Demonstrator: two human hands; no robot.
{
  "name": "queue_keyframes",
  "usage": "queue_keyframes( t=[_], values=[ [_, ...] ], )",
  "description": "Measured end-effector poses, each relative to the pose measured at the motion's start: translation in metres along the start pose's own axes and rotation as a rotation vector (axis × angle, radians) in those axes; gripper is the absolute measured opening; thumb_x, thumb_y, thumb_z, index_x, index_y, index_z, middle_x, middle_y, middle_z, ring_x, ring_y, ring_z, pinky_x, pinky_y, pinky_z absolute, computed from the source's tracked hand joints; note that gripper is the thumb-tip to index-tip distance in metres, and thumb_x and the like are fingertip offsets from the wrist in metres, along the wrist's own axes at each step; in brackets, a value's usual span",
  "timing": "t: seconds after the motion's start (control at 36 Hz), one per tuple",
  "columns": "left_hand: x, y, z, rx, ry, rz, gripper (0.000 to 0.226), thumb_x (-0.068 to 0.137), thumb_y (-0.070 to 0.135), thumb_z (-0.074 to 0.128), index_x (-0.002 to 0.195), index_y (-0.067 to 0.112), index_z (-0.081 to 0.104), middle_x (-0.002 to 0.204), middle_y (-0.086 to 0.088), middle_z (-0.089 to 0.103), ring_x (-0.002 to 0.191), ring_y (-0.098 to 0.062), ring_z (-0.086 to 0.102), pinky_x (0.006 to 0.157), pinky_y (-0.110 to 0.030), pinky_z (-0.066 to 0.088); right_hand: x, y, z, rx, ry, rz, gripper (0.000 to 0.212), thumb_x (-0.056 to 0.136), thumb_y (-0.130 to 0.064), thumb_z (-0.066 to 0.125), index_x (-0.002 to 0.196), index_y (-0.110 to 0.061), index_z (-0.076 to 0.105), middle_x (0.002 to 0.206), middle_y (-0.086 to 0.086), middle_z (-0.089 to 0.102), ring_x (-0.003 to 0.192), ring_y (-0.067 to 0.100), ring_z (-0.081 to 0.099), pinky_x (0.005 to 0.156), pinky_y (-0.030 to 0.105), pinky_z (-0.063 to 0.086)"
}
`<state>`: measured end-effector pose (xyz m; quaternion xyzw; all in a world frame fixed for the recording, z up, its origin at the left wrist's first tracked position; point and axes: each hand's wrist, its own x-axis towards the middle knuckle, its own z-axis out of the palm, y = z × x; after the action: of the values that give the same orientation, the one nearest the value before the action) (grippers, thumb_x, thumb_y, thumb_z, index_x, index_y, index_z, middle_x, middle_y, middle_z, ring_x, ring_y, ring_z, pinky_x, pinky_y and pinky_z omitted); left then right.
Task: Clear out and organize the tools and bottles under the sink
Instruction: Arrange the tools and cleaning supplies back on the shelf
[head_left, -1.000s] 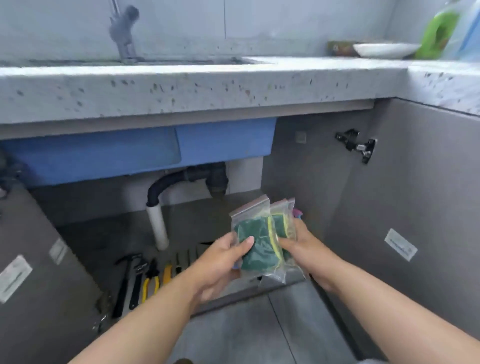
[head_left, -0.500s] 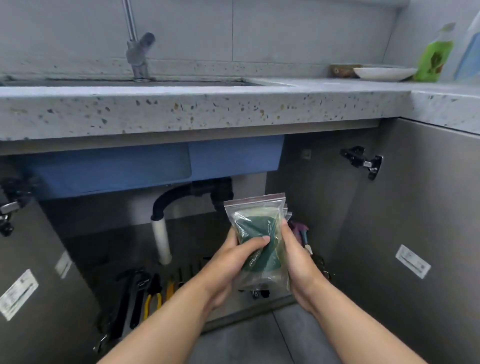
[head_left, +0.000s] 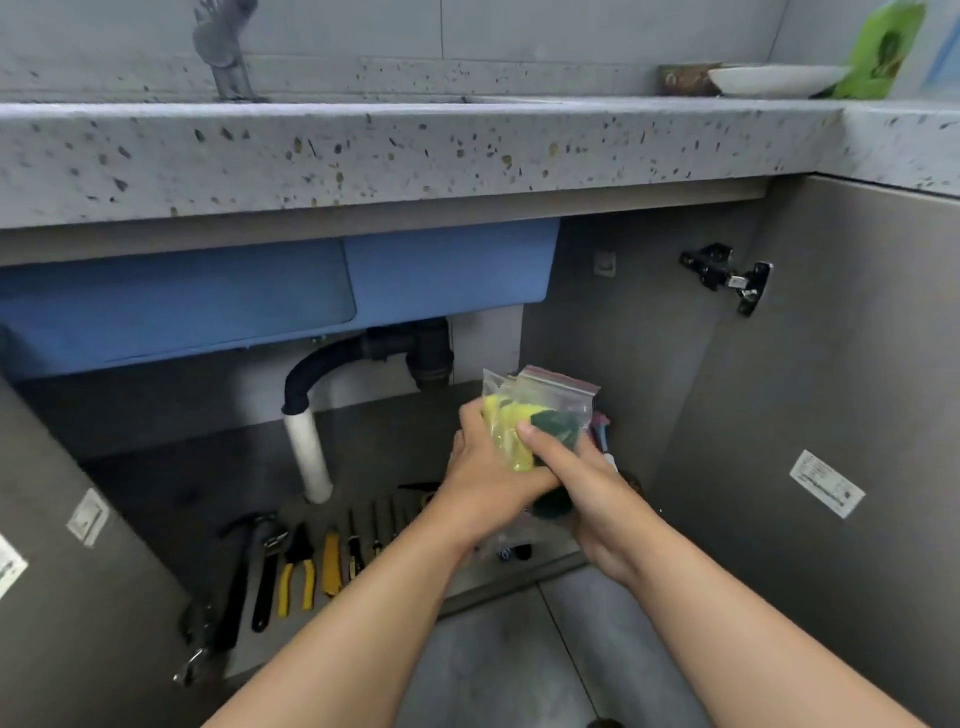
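Observation:
Both my hands hold clear zip bags of green and yellow scouring sponges in front of the open under-sink cabinet. My left hand grips the bags from the left, its fingers curled round the yellow side. My right hand grips them from the right, thumb pressed on the green pad. On the cabinet floor at the lower left lies a row of tools: a hammer, a wrench, yellow-handled pliers and several screwdrivers.
A black drain trap with a white pipe drops to the cabinet floor left of my hands. The blue sink basin hangs above. Both cabinet doors stand open; the right one is close to my right arm. A green bottle stands on the speckled counter.
The bags have been turned in my hands, so the yellow sides now show. My hands have shifted slightly right and lower, closer to the cabinet's right wall.

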<state>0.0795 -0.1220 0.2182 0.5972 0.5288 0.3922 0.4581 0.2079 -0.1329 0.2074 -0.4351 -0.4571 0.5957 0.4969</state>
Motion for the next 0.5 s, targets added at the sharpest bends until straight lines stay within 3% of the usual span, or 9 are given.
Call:
queue_keyframes(
  t=[0.06,0.17,0.25,0.36,0.5],
  values=[
    [-0.002,0.0,-0.009,-0.148,-0.102,-0.003,0.079,0.063,0.045,0.087,0.126,0.044,0.039,0.12,0.004,0.066,0.107,-0.01,0.068,0.095,-0.036,0.057,-0.001,-0.005,-0.009,0.066,-0.026,0.034,0.051,0.081,-0.049,0.077,0.128,-0.035,0.063,0.124,0.001,0.071,0.116,0.019,0.067,0.098,0.043,0.054],
    [-0.005,0.003,-0.033,-0.314,-0.238,-0.039,0.059,0.076,0.055,0.083,0.124,0.043,0.052,0.118,-0.001,0.074,0.106,-0.02,0.072,0.091,-0.041,0.056,-0.004,-0.01,-0.027,0.167,-0.141,0.112,0.056,0.088,-0.049,0.072,0.136,-0.023,0.06,0.134,0.011,0.065,0.125,0.029,0.062,0.106,0.05,0.048],
    [-0.007,0.001,-0.039,-0.392,-0.248,-0.055,0.053,0.082,0.042,0.082,0.124,0.031,0.052,0.116,-0.014,0.073,0.102,-0.029,0.073,0.082,-0.039,0.058,-0.005,-0.011,-0.03,0.208,-0.192,0.129,0.058,0.087,-0.051,0.071,0.136,-0.021,0.062,0.136,0.013,0.064,0.126,0.03,0.06,0.105,0.046,0.05],
    [-0.011,0.0,-0.036,-0.544,-0.281,-0.095,0.06,0.086,0.025,0.08,0.131,0.017,0.041,0.112,-0.017,0.074,0.099,-0.033,0.073,0.083,-0.048,0.061,-0.004,-0.01,-0.024,0.196,-0.173,0.109,0.06,0.088,-0.052,0.069,0.138,-0.02,0.059,0.136,0.014,0.063,0.126,0.033,0.06,0.11,0.054,0.043],
    [-0.013,0.008,-0.033,-0.558,-0.199,-0.093,0.058,0.085,0.025,0.08,0.128,0.009,0.044,0.108,-0.015,0.075,0.094,-0.031,0.074,0.073,-0.044,0.062,0.0,-0.013,-0.015,0.103,-0.062,0.071,0.06,0.084,-0.056,0.071,0.133,-0.023,0.063,0.128,0.011,0.068,0.12,0.03,0.065,0.108,0.056,0.045]
  ],
)
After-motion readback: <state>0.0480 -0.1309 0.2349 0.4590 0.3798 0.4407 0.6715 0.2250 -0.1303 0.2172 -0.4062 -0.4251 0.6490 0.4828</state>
